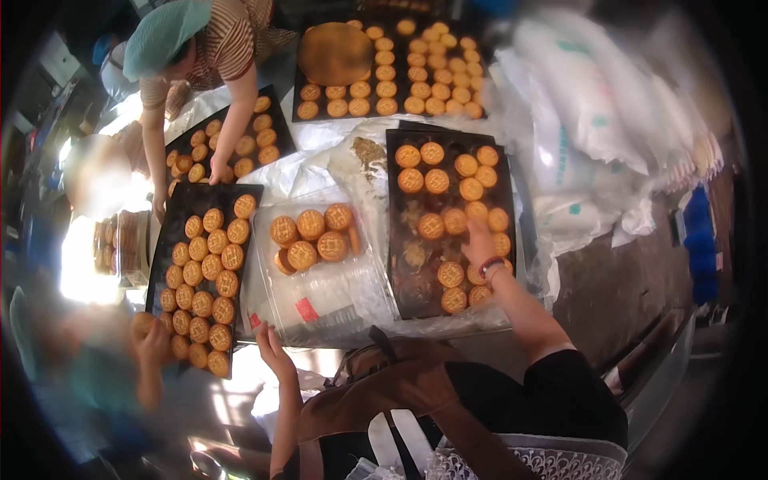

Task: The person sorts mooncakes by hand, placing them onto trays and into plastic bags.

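Observation:
My right hand (482,246), with a dark bracelet at the wrist, reaches over the dark baking tray (404,276) on the right. Its fingers close on a round golden mooncake (477,212) among several others with patterned tops. My left hand (274,352) is raised with fingers stretched out, near the front left corner of a clear plastic box (352,296). Nothing is held in it. Inside the box, stacked mooncakes (302,255) fill the back part, and a red label (306,310) shows near the front.
On the left stands another dark tray (180,232) of mooncakes, with a co-worker's hand (150,344) at its near end. A second person (232,40) leans over a tray behind it. One more full tray (392,114) lies at the back; white plastic sacks (584,136) stand right.

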Available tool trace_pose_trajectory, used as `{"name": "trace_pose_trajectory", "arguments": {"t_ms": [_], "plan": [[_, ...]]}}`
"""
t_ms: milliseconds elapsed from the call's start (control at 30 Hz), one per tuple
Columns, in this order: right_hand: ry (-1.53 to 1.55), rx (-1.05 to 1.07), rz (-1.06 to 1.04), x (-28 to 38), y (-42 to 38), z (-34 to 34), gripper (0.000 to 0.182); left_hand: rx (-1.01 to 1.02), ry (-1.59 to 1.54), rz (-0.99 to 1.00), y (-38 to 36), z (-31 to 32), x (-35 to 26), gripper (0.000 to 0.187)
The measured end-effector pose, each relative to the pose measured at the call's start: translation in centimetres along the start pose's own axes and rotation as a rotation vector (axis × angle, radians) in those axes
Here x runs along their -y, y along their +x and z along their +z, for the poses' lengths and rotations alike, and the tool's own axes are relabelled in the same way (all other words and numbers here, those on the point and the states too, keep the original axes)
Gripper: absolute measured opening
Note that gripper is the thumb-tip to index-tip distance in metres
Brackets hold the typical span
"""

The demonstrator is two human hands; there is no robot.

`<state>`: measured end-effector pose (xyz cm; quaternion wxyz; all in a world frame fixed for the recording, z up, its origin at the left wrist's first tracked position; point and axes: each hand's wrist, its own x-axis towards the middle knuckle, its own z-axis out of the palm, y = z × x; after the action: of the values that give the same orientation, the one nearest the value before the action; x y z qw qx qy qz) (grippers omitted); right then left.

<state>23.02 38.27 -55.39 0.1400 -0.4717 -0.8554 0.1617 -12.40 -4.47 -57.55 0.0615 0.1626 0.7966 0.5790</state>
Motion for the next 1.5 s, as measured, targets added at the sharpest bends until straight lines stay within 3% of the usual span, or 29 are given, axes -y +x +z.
{"name": "trace_pose_trajectory", "arguments": {"t_ms": [33, 67, 133, 167, 200, 267, 333, 400, 467, 500, 733, 867, 933, 967, 1033, 1133, 1267, 1333, 1433, 1500], "plan": [[0.006, 0.009, -0.014, -0.6, 1.5, 0.2, 0.057, -0.029, 0.061, -0.046, 0.3, 0.5, -0.4, 0.046], [-0.050, 0.104, -0.055, -0.9, 3.0, 0.6, 0.066, -0.045, 0.067, -0.049, 0.3, 0.9, -0.8, 0.046], [-0.099, 0.202, -0.111, -1.9, 5.1, 2.2, 0.075, 0.136, 0.603, -0.079, 0.1, 1.4, -1.5, 0.061], [-0.174, 0.252, -0.183, -2.3, 5.8, 3.1, 0.076, 0.131, 0.643, 0.071, -0.2, 1.7, 1.0, 0.072], [-0.249, 0.301, -0.255, -3.0, 6.2, 4.4, 0.076, 0.119, 0.653, 0.063, -0.5, 1.9, 0.8, 0.072], [-0.333, 0.198, -0.376, -4.2, 6.3, 6.4, 0.075, 0.071, 0.694, 0.039, -1.0, 3.1, -0.2, 0.071], [-0.289, 0.236, -0.248, -3.1, 6.3, 5.3, 0.070, 0.028, 0.709, 0.010, -1.1, 3.3, 0.7, 0.070], [-0.284, 0.268, -0.265, -2.1, 6.4, 3.8, 0.068, 0.053, 0.698, 0.010, -1.2, 3.2, 1.7, 0.071], [-0.020, 0.223, 0.070, -1.6, 6.7, 3.6, 0.074, 0.061, 0.640, -0.008, -1.7, 3.3, 0.9, 0.072], [0.061, 0.095, 0.060, -2.0, 7.0, 4.3, 0.079, 0.080, 0.582, -0.015, -1.8, 3.5, 0.4, 0.073], [-0.068, 0.213, -0.187, 4.8, 6.7, 7.9, 0.085, -0.002, 0.582, 0.033, -2.0, 3.0, 1.4, 0.072], [-0.182, 0.293, -0.191, 4.0, 7.2, 8.9, 0.075, 0.001, 0.602, -0.064, -1.9, 3.4, 0.2, 0.070], [0.077, 0.289, 0.022, 1.5, 8.9, 10.4, 0.070, -0.126, 0.655, -0.022, -2.3, 3.5, -0.6, 0.069], [0.227, 0.239, 0.070, 3.5, 8.5, 8.5, 0.068, -0.153, 0.616, -0.009, -2.6, 3.3, -0.3, 0.065], [0.450, 0.189, -0.116, 9.5, 7.5, 4.4, 0.065, -0.128, 0.678, 0.014, -3.1, 2.6, -0.3, 0.062], [0.480, 0.363, -0.472, 20.7, 4.4, 1.5, 0.065, -0.084, 0.713, 0.059, -2.9, 2.7, 0.1, 0.057], [0.403, 0.654, -0.783, 27.0, -0.7, 10.1, 0.069, -0.102, 0.699, 0.056, -2.8, 3.0, -0.3, 0.059], [0.258, 0.799, -0.635, 28.5, -3.0, 15.0, 0.076, -0.127, 0.699, 0.109, -2.9, 2.3, -1.1, 0.060], [0.239, 0.796, -0.521, 30.0, -5.4, 20.0, 0.079, -0.136, 0.653, 0.146, -3.6, 1.0, -1.6, 0.061], [0.268, 0.794, -0.497, 30.1, -6.4, 22.0, 0.078, -0.025, 0.565, 0.147, -3.7, 0.2, -0.9, 0.060]]}}
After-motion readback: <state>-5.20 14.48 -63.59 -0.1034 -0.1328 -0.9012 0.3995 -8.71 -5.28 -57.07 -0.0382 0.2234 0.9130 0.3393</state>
